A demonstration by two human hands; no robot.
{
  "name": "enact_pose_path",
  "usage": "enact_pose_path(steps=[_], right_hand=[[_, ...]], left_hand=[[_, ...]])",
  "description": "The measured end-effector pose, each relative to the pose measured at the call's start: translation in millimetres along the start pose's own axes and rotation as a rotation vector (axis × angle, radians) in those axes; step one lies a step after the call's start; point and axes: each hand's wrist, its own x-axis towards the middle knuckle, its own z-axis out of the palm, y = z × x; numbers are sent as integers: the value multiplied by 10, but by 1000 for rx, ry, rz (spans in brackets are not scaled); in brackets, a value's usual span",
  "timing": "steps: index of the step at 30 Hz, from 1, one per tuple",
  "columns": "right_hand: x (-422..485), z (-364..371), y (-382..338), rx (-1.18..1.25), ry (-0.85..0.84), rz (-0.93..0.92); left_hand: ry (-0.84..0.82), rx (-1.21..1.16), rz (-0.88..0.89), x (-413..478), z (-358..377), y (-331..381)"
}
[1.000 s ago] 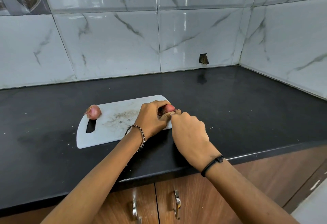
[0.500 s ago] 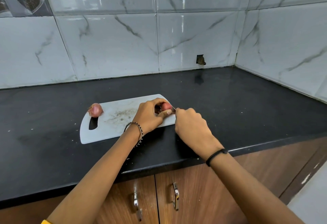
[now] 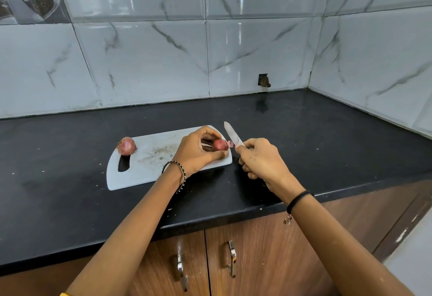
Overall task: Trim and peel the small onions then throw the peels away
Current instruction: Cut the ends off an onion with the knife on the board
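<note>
A black bench point(image 3: 304, 132) carries a white cutting board point(image 3: 149, 172), lying flat with its handle slot at the left end. Pale specks point(image 3: 100, 164), perhaps peel crumbs, dot the bench left and right of the board.

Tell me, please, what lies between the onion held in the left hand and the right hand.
In the head view, a loose strip of peel sticks out from the onion toward the knife, whose handle the right hand grips.

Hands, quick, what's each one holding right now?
Left hand: pinches a small red onion.
Right hand: grips a knife, blade pointing up.
</note>
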Motion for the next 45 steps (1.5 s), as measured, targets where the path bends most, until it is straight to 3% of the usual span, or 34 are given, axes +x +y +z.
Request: enact_pose_path(steps=[14, 22, 38, 45], right_hand=[[188, 79, -33, 347, -71, 38], [199, 59, -102, 444, -161, 9], [348, 112, -63, 655, -126, 234], [431, 185, -18, 698, 9, 260]], left_hand=[[-97, -26, 9, 11, -37, -31], [-43, 219, 96, -24, 7, 3], [-66, 181, 42, 14, -35, -40], [-36, 103, -25, 16, -39, -42]])
